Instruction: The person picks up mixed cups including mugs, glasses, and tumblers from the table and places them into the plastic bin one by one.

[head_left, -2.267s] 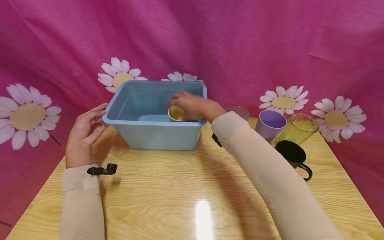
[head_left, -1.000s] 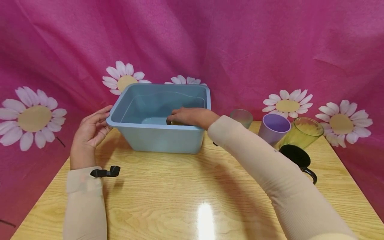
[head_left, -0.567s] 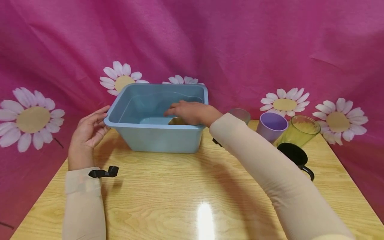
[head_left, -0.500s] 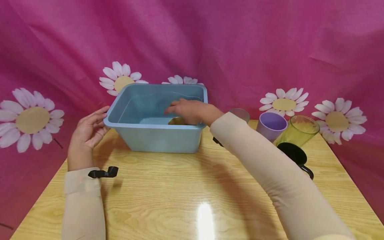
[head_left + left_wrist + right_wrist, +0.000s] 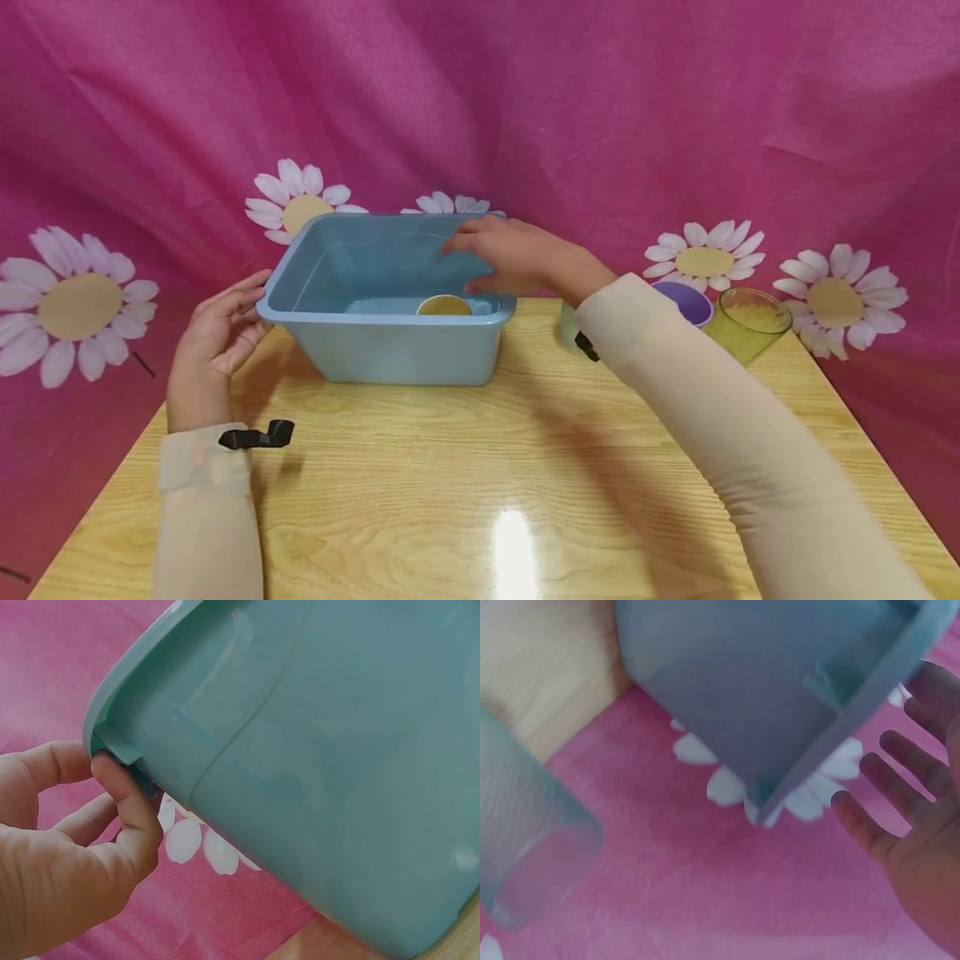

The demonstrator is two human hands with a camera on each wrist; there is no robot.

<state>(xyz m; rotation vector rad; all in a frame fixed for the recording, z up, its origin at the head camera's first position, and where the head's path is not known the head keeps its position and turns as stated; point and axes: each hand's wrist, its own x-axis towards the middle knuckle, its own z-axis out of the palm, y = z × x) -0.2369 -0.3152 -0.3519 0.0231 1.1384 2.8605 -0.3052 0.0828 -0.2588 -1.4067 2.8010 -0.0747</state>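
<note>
A blue plastic tub [image 5: 390,354] stands on the wooden table, and a small yellow cup [image 5: 444,305] sits upright on its floor near the front right. My right hand [image 5: 483,250] hovers empty over the tub's right rim with its fingers [image 5: 889,791] straight and spread. My left hand [image 5: 242,304] rests against the tub's left rim. In the left wrist view its thumb [image 5: 129,796] touches the lip of the tub [image 5: 315,750] from below, the other fingers loose.
Right of the tub stand a frosted cup [image 5: 567,325], a purple cup [image 5: 692,302] and a yellow-green glass [image 5: 746,327], partly behind my right sleeve. The frosted cup [image 5: 532,847] shows close to the tub corner [image 5: 780,712]. A pink flowered cloth hangs behind the table.
My right hand has let go of the yellow cup inside the tub and risen up and right over the rim. The cup stays on the tub floor. The left hand has not moved.
</note>
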